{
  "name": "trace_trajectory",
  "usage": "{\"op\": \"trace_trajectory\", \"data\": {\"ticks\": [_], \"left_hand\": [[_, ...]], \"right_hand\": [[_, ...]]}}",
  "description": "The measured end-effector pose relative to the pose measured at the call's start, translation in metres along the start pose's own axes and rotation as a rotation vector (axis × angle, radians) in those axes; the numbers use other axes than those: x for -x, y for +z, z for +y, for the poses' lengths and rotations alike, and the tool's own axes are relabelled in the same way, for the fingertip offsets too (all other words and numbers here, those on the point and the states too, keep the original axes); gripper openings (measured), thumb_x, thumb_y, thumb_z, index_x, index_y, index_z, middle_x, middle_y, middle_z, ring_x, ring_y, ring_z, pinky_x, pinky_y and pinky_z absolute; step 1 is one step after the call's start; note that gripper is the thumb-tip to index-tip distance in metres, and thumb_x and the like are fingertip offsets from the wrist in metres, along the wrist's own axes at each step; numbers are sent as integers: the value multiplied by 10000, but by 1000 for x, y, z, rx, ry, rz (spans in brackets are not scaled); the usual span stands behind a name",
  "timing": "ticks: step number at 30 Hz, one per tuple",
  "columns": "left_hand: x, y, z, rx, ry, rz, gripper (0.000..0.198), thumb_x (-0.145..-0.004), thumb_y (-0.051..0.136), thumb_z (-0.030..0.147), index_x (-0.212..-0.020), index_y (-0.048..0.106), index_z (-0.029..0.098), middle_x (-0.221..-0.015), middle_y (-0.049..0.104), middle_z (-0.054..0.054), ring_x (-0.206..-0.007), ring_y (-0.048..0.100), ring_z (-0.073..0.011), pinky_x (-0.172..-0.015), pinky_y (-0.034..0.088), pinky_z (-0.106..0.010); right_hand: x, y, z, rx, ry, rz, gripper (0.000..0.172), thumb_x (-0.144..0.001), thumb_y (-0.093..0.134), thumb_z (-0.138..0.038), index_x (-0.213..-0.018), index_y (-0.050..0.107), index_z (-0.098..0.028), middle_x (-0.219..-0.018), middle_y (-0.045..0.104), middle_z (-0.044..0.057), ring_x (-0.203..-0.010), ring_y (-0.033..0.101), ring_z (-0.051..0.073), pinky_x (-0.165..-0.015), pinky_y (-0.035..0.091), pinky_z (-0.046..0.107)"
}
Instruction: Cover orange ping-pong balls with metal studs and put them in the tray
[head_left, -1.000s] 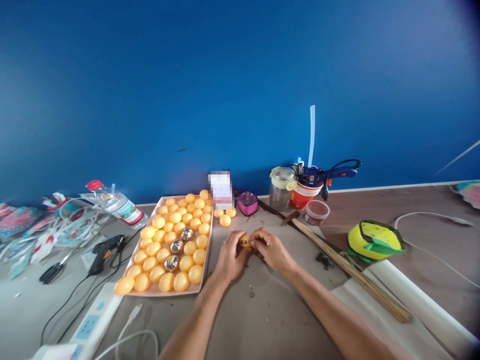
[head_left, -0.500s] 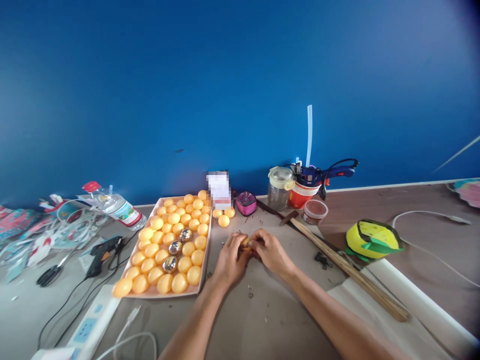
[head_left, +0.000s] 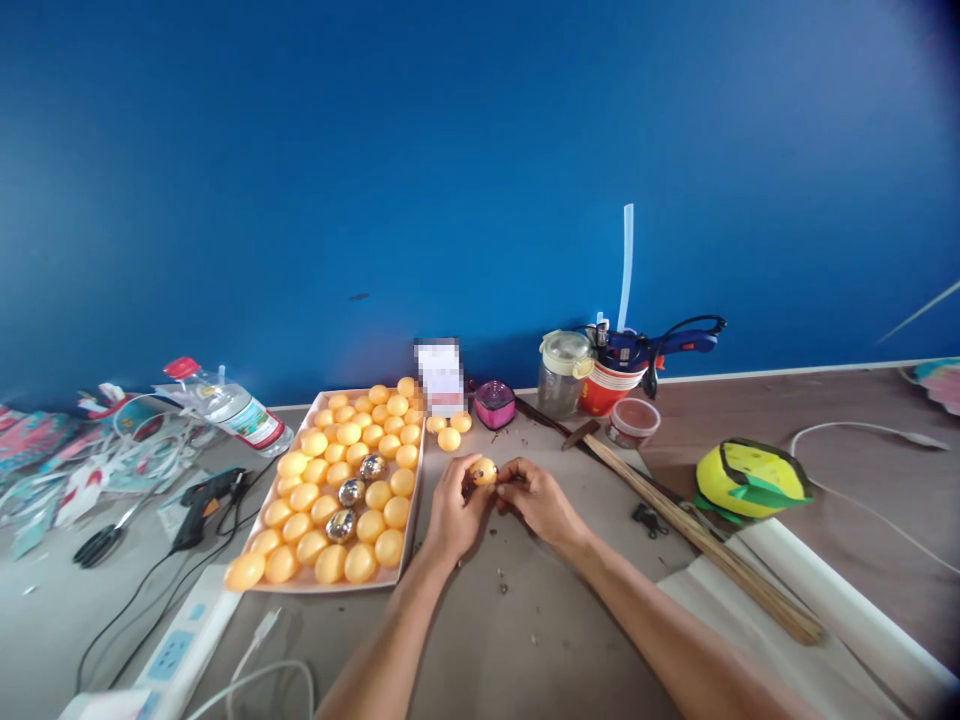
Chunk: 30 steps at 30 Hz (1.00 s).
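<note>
An orange ping-pong ball (head_left: 484, 471) with small dark, shiny bits on its surface is held up between the fingertips of my left hand (head_left: 456, 508). Close against the ball's right side, my right hand (head_left: 541, 503) has thumb and fingers pinched together; anything between them is too small to make out. To the left lies a shallow tray (head_left: 411, 535) full of orange ping-pong balls (head_left: 329, 563). Among them sit silver mirrored balls (head_left: 340, 525). Beyond my hands are a few loose orange balls (head_left: 448, 439) and a small magenta container (head_left: 495, 404) with dark bits around it.
At right lie a hammer (head_left: 581, 433), a bundle of thin sticks (head_left: 720, 560) and a yellow pouch (head_left: 750, 480). A lidded jar (head_left: 565, 375), red cup (head_left: 606, 388) and small tub (head_left: 632, 421) stand behind. A bottle (head_left: 244, 415), glue gun (head_left: 201, 508) and power strip (head_left: 180, 640) are at left.
The ball has risen and turned in my left fingers, so more of it shows. My right fingers have drawn slightly away from it. The view has shifted slightly.
</note>
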<state>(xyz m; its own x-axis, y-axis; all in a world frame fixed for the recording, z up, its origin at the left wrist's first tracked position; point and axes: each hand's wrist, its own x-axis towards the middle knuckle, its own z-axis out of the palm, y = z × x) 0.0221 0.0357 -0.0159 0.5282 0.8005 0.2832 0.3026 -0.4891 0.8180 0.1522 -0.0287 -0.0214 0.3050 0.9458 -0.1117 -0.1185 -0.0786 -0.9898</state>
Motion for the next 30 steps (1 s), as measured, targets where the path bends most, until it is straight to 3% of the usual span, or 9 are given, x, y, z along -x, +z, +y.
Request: {"op": "trace_trajectory", "data": {"ticks": [6,12,17,23,30], "left_hand": [[0,0,-2,26,-32,-13,322,-789,555,233,-1105,517,177,-1004,613,-75,-848,593,-165,-755,493,-302],[0,0,-1,18,-1,32,323,-780,568,215,-1099,530,179,-1014,621,-83,-877,603,-181,-765,502,-314],[-1,0,0,-9,48,94,309,-789,552,208,-1096,526,189,-1035,608,-77,-899,600,-172,-776,500,-297],[-1,-1,4,-53,82,112,299,-792,548,203,-1089,523,191,-1029,605,-72,-894,599,-168,-772,500,-290],[-1,-3,5,-68,60,135,302,-804,533,203,-1105,509,189,-1066,587,-82,-942,578,-176,-815,485,-312]], "right_hand": [[3,2,-8,73,-21,-8,47,-702,493,-213,-744,487,-191,-542,574,-29,-533,548,138,-553,430,256],[7,-11,-15,747,-444,154,118,-794,487,-170,-800,605,-181,-856,609,69,-842,536,197,-789,393,333],[13,-13,-15,1130,-436,70,330,-782,596,-304,-1090,577,-185,-1005,556,99,-947,469,241,-843,343,357],[15,-5,-16,1222,-458,-77,153,-853,507,-293,-912,616,-204,-883,527,59,-873,447,197,-821,316,327],[17,2,-18,1216,-496,-172,156,-849,510,-291,-893,614,-184,-940,546,68,-896,442,196,-809,304,315]]}}
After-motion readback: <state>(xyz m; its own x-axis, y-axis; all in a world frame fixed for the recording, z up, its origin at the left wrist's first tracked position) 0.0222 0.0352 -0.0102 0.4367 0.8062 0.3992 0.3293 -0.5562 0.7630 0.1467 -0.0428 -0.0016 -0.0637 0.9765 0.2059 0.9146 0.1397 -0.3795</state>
